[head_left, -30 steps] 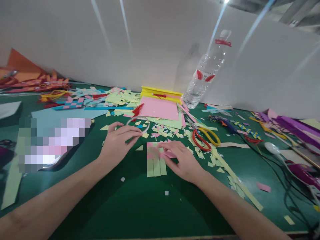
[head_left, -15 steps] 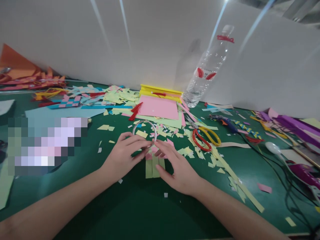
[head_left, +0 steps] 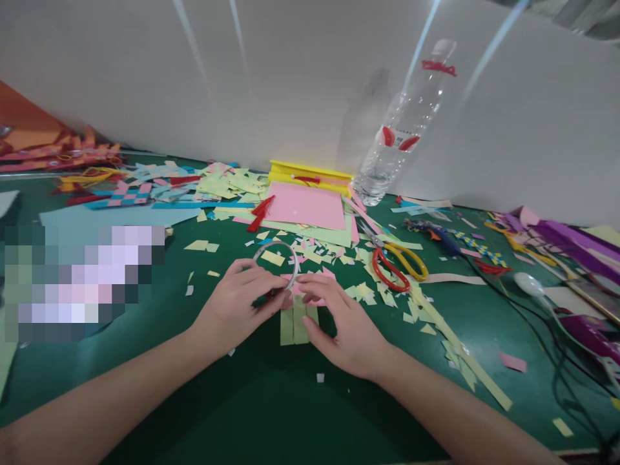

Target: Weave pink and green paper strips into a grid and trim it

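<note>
My left hand (head_left: 239, 307) and my right hand (head_left: 339, 323) meet over a small woven piece of pink and light-green paper strips (head_left: 295, 323) on the green table. The left hand's fingers pinch a clear tape ring (head_left: 276, 258) that stands just behind the woven piece. The right hand's fingertips press together at the ring's near edge, over the pink part of the weave. The upper part of the weave is hidden under both hands. Only the green strip ends show below them.
Red-and-yellow scissors (head_left: 394, 263) lie right of the hands among paper scraps. Behind are a pink sheet (head_left: 305, 205), a yellow box (head_left: 310, 174) and a tilted plastic bottle (head_left: 402, 129). Woven strips (head_left: 126, 194) lie at the back left; cables and purple paper (head_left: 566, 239) at right.
The left hand brought the tape ring from the left over to the woven piece. The right hand slid up from the weave to meet the ring. Both have stayed there since half a second ago.
</note>
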`<act>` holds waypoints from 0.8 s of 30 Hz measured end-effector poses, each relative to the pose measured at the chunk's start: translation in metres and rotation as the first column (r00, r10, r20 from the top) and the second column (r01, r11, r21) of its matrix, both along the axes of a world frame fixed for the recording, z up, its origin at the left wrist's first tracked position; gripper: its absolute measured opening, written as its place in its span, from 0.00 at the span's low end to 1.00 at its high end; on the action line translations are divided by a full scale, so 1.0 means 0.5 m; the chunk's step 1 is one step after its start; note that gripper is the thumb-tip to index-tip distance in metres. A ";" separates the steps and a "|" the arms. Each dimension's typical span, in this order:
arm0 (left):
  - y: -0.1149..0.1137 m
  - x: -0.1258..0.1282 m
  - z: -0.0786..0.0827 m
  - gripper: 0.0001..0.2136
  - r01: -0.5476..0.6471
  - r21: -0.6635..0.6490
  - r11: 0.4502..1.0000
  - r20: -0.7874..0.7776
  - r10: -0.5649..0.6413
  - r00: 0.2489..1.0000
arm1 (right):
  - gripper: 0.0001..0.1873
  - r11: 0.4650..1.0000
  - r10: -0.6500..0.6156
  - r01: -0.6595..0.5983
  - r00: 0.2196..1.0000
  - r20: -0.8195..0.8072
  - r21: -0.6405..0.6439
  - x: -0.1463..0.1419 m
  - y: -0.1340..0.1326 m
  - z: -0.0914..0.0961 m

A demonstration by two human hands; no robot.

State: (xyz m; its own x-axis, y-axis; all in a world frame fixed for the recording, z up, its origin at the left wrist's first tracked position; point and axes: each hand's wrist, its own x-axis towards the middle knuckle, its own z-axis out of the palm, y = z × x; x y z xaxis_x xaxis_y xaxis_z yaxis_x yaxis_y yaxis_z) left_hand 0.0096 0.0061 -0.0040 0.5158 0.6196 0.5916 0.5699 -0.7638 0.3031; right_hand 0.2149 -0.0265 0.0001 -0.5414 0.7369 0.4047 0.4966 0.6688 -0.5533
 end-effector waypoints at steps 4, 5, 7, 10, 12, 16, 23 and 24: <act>-0.001 0.001 0.003 0.05 -0.020 0.015 1.000 0.013 0.019 1.000 | 0.22 0.995 0.035 -0.036 0.999 0.016 0.092 -0.001 -0.004 0.000; -0.002 0.002 0.004 0.05 -0.022 0.016 1.000 0.016 0.022 1.000 | 0.22 0.993 0.050 -0.053 0.998 0.033 0.103 -0.001 -0.004 0.000; -0.004 0.002 0.005 0.05 -0.034 0.008 0.999 0.015 0.034 0.999 | 0.22 0.990 0.055 -0.062 0.997 0.054 0.126 -0.002 -0.004 -0.001; -0.005 0.002 0.006 0.05 -0.042 0.002 0.999 0.009 0.042 0.999 | 0.21 0.988 0.052 -0.059 0.997 0.051 0.144 -0.002 -0.002 -0.001; -0.004 0.001 0.005 0.05 -0.037 0.010 0.999 0.011 0.037 0.999 | 0.21 0.989 0.054 -0.059 0.998 0.039 0.134 -0.001 -0.002 0.000; -0.001 -0.001 -0.001 0.06 -0.022 0.020 1.000 0.023 0.021 0.999 | 0.22 0.995 0.040 -0.039 0.999 -0.009 0.089 -0.002 -0.002 0.000; -0.013 0.007 -0.004 0.06 0.071 -0.004 0.997 0.011 -0.071 0.997 | 0.12 0.984 -0.024 0.039 0.996 -0.086 0.171 -0.004 0.007 -0.007; -0.016 0.010 -0.003 0.06 0.089 0.005 0.996 0.014 -0.089 0.996 | 0.09 0.978 -0.017 0.035 0.996 -0.089 0.204 -0.004 0.008 -0.008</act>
State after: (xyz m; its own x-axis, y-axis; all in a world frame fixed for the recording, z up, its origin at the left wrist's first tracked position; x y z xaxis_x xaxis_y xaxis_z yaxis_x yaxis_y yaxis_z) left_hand 0.0145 -0.0018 -0.0054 0.5602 0.5693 0.6017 0.4956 -0.8124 0.3072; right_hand 0.2128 -0.0224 -0.0039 -0.4795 0.6465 0.5934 0.4715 0.7601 -0.4471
